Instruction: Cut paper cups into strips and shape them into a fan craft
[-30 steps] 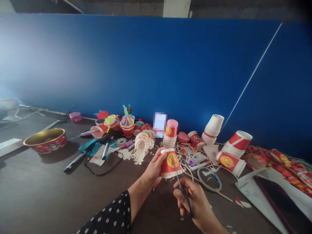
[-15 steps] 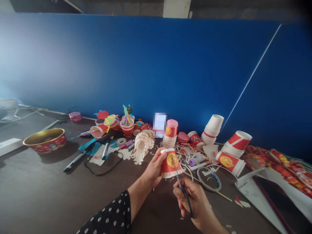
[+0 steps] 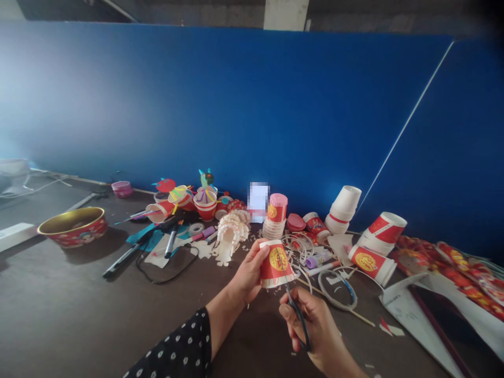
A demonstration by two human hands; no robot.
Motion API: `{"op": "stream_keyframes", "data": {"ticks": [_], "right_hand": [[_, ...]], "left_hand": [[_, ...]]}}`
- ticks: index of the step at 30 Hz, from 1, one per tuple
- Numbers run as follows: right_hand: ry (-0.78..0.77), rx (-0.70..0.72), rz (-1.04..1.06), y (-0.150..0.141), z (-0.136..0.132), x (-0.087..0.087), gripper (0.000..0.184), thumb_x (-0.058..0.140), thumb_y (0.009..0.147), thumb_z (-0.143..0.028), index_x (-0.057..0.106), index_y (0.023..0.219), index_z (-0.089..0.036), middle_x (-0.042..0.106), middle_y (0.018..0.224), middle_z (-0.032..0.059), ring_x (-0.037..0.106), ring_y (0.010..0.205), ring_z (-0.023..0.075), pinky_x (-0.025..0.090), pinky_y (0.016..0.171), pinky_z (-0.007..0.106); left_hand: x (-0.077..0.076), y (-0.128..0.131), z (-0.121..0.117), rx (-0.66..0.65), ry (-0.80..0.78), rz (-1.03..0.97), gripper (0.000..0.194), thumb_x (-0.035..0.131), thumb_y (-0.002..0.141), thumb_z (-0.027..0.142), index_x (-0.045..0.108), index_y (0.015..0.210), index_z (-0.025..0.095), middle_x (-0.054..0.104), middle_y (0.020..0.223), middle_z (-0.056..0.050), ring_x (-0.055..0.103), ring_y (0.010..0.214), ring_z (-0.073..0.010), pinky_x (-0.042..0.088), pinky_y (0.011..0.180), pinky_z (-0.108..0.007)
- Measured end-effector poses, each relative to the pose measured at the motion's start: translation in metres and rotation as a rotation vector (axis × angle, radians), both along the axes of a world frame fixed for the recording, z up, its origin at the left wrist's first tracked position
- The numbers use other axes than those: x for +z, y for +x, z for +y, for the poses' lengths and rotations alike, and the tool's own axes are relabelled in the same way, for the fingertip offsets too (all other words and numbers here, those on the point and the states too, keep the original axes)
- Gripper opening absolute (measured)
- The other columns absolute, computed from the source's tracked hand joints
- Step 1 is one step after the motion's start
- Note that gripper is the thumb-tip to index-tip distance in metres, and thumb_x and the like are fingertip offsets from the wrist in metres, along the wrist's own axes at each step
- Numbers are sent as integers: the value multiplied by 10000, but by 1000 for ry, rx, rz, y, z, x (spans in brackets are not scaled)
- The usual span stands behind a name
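In my left hand (image 3: 249,272) is a red paper cup (image 3: 271,269) with a yellow emblem and a pale flared edge, its wide end towards me. My thumb presses on its side and the other fingers are hidden behind it. My right hand (image 3: 309,320) grips black-handled scissors (image 3: 302,320), fingers curled round the handles. The blades reach up to the cup's lower edge and lie against its red side. Small paper scraps lie on the dark table (image 3: 177,315) below and behind the cup.
Behind my hands stand cut white cups (image 3: 232,233) and a cup stack with a pink top (image 3: 278,207). To the right are tipped red cups (image 3: 370,262), a clear hoop (image 3: 338,289) and a dark tablet (image 3: 452,320). A gold-lined bowl (image 3: 74,228) sits left; a blue partition (image 3: 236,105) rises behind.
The scissor blades show less over the cup's emblem than before and now lie lower on its side. Both hands have stayed nearly in place; the cup has barely moved.
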State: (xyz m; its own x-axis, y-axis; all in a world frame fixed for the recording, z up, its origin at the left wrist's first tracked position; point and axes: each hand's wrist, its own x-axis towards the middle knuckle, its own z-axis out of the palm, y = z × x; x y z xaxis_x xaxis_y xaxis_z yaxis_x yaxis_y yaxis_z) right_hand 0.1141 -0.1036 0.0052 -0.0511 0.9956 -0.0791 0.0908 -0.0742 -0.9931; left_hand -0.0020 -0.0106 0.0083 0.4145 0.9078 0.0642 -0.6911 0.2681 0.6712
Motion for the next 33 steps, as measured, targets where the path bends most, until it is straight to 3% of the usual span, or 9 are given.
{"op": "stream_keyframes", "data": {"ticks": [11,33], "right_hand": [[-11,13,59,1,1,1,515,624,620,-639,485,769,-166,475,448,-80,414,308,50,333,323,167],[52,37,8,3,0,0,419,588,718,-571,510,768,-162,470,455,-74,409,317,49,329,338,158]], "left_hand": [[2,2,-4,-24,33,34,250,662,714,344,508,849,199,612,785,-7,589,694,-140,462,673,-267],[2,3,-5,-10,7,11,286,679,701,352,523,878,190,608,783,-8,585,690,-137,468,681,-272]]}}
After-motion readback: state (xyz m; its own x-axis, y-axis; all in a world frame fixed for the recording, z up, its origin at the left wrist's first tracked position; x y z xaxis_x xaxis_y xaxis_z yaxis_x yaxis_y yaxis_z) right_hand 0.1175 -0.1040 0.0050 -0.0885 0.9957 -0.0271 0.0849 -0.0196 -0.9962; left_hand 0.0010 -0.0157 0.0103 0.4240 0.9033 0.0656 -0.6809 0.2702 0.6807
